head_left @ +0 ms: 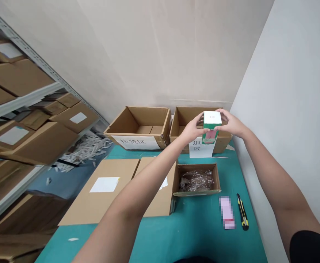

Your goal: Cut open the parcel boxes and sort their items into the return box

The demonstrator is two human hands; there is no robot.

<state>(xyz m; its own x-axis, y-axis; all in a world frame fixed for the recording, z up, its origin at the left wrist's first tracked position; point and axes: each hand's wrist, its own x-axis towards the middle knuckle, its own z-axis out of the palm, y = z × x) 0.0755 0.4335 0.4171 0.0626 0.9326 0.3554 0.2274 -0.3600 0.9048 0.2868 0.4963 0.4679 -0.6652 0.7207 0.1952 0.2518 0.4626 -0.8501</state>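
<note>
Between my two hands is a small green and white carton [212,127] with a pink panel on its front, held upright. My left hand [193,128] grips its left side, thumb across the front. On the other side my right hand [231,123] closes on it, thumb at the front and fingers behind. The carton is over the front rim of the right-hand open cardboard box [222,145], which bears a white paper sign [201,149]. Part of that sign is hidden behind the carton. Below stands a smaller open box [177,179] containing crumpled clear plastic wrap [197,180].
Another open cardboard box [165,135] with a sign stands to the left. Flat cartons [105,204] lie on the green table [176,241]. A yellow-black utility knife [242,212] and a blurred pink item [227,212] lie at right. Shelves [25,104] of boxes flank the left; a wall bounds the right.
</note>
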